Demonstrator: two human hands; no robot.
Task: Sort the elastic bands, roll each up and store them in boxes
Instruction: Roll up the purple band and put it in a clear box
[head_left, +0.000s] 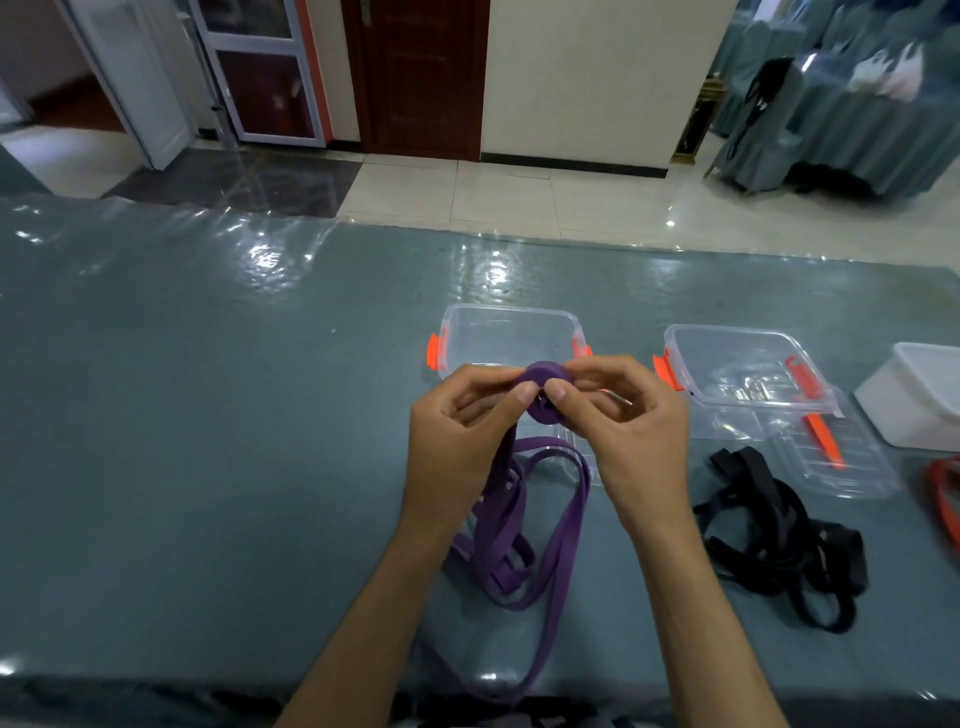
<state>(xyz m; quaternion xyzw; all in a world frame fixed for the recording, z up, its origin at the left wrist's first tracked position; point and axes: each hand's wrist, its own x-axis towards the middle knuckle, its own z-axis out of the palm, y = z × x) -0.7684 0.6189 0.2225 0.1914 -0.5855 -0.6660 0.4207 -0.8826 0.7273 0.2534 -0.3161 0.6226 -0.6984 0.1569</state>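
Over the grey surface, my left hand and right hand pinch the purple roll before a box; loosen either pinch and it could unwind

no readable text, no labels, no brands, no numbers on anything in view

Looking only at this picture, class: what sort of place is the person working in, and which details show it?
Probably a banquet or function hall, not a home. The long table has a grey-blue cloth under clear plastic, the tiled floor is polished and wide, and furniture draped in matching fabric stands at the back right.
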